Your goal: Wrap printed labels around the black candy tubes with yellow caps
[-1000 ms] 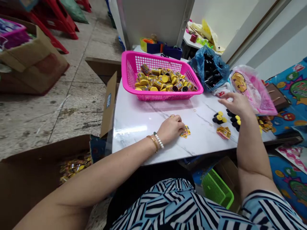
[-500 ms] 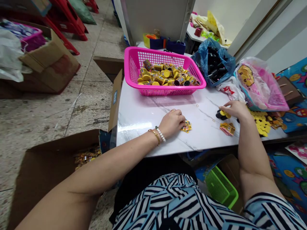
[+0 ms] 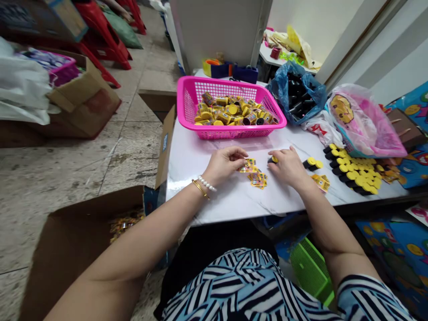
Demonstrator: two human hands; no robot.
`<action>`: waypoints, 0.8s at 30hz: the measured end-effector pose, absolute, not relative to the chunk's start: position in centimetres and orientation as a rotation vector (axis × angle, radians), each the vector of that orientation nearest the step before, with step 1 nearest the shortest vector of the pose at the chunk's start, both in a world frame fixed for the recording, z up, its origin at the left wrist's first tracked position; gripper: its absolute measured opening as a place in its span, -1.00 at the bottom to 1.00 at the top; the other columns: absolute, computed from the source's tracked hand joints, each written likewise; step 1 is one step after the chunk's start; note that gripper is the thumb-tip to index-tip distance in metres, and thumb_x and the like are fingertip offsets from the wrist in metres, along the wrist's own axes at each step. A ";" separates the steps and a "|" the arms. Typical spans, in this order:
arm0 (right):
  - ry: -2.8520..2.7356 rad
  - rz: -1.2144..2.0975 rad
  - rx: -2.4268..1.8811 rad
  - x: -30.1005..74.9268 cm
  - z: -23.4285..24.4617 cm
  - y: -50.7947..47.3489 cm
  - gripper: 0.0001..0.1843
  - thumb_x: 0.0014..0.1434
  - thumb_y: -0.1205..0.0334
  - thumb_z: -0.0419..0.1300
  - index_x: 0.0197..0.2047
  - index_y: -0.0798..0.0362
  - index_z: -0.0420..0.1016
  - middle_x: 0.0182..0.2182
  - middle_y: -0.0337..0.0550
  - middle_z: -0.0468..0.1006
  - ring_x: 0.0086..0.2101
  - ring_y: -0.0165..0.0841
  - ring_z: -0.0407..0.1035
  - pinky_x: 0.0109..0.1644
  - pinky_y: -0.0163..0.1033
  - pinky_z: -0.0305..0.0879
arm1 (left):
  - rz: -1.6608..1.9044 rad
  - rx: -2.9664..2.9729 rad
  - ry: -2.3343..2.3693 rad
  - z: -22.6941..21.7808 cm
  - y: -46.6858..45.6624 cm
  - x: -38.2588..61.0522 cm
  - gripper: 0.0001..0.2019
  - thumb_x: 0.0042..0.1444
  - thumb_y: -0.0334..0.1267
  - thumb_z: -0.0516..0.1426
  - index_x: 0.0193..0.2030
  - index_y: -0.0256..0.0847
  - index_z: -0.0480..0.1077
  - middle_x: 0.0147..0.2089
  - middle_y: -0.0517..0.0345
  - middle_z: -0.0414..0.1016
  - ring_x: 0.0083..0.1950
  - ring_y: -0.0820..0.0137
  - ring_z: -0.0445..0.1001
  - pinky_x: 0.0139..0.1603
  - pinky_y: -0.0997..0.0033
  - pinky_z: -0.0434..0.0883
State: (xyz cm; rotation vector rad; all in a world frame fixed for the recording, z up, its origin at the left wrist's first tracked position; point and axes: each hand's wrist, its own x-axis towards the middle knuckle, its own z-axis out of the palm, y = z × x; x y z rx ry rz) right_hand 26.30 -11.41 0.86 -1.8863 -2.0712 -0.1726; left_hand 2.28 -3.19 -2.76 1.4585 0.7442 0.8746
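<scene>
Left hand (image 3: 224, 162) pinches thin yellow label (image 3: 248, 165) by its edge, mid table (image 3: 230, 200); probably light, floppy, creases easily. Right hand (image 3: 288, 166) fingers curl round small yellow-capped tube (image 3: 273, 159) just right; likely rigid, hold barrel.

- Two hands are working at one table (image 3: 234, 200): the left hand (image 3: 224, 165) is pinching one sticker (image 3: 247, 165), and the right hand (image 3: 289, 167) is holding one black tube (image 3: 272, 159).
- Two more tubes (image 3: 312, 164) are lying just right of that hand.
- One big bunch of tubes (image 3: 354, 171) is lying further right, too many to count.
- Two sticker piles are lying near: one middle pile (image 3: 258, 179), one right pile (image 3: 321, 182).
- One pink basket (image 3: 187, 102) is sitting far, holding too many yellow pots (image 3: 230, 113) to count.
- Two bags are sitting far right: one blue bag (image 3: 314, 91), one pink bag (image 3: 368, 129).
- Two bracelets (image 3: 202, 187) are hanging on the left wrist.
- One brown box (image 3: 73, 240) is standing near left.
</scene>
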 end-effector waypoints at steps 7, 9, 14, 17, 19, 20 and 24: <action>-1.563 0.392 -1.517 21.2 1.5 -11.2 -0.59 0.26 -0.12 0.34 0.05 -0.06 0.59 -0.20 -0.11 0.69 -0.21 -0.23 0.58 -0.05 -0.03 0.55 | 1.254 1.234 0.877 -1.2 -2.0 1.1 -0.68 -0.03 -0.19 0.40 -0.18 -0.24 0.48 -0.40 0.22 0.55 -0.43 0.50 0.48 -0.39 0.52 0.45; -1.428 0.728 -1.453 20.2 1.5 -9.8 -0.53 0.21 -0.20 0.35 -0.01 -0.01 0.59 -0.24 -0.13 0.69 -0.25 -0.27 0.59 -0.18 -0.12 0.57 | 1.304 1.220 0.886 -0.8 -1.8 0.7 -0.70 -0.01 -0.20 0.40 -0.18 -0.25 0.48 -0.40 0.21 0.57 -0.44 0.51 0.48 -0.38 0.52 0.45; -1.401 1.025 -1.361 19.3 1.7 -6.0 -0.53 0.12 -0.20 0.41 -0.15 0.04 0.64 -0.32 -0.19 0.68 -0.35 -0.38 0.53 -0.28 -0.26 0.52 | 1.238 1.356 0.818 -1.1 -1.8 0.3 -0.71 0.07 -0.23 0.36 -0.08 -0.26 0.53 -0.39 0.22 0.58 -0.41 0.50 0.50 -0.35 0.53 0.45; -1.534 1.102 -1.397 19.2 1.5 -5.0 -0.63 0.05 -0.07 0.48 -0.28 0.08 0.66 -0.40 -0.18 0.68 -0.43 -0.41 0.48 -0.31 -0.28 0.46 | 1.205 1.445 0.796 -1.5 -1.7 0.3 -0.62 0.13 -0.23 0.32 0.08 -0.27 0.52 -0.39 0.23 0.58 -0.42 0.49 0.51 -0.34 0.52 0.45; -1.504 1.171 -1.407 19.1 1.0 -4.8 -0.64 0.00 -0.03 0.51 -0.31 0.08 0.65 -0.41 -0.16 0.69 -0.42 -0.37 0.51 -0.29 -0.25 0.48 | 1.168 1.472 0.812 -1.7 -1.5 0.3 -0.64 0.14 -0.22 0.32 0.07 -0.26 0.53 -0.41 0.22 0.58 -0.43 0.48 0.51 -0.36 0.52 0.43; -1.449 1.189 -1.392 19.1 0.7 -4.8 -0.62 -0.02 -0.03 0.52 -0.27 0.07 0.64 -0.41 -0.17 0.69 -0.42 -0.35 0.53 -0.28 -0.23 0.50 | 1.124 1.481 0.811 -1.8 -1.3 0.3 -0.67 0.13 -0.22 0.33 0.02 -0.26 0.55 -0.42 0.21 0.58 -0.43 0.48 0.51 -0.38 0.53 0.41; -1.099 1.057 -1.219 18.9 -0.2 -4.9 -0.49 0.03 -0.06 0.51 -0.02 -0.01 0.57 -0.40 -0.27 0.66 -0.39 -0.40 0.54 -0.25 -0.29 0.51 | 0.909 1.335 0.787 -1.6 -1.0 0.3 -0.78 0.06 -0.22 0.39 -0.25 -0.31 0.55 -0.47 0.17 0.56 -0.54 0.50 0.44 -0.50 0.53 0.36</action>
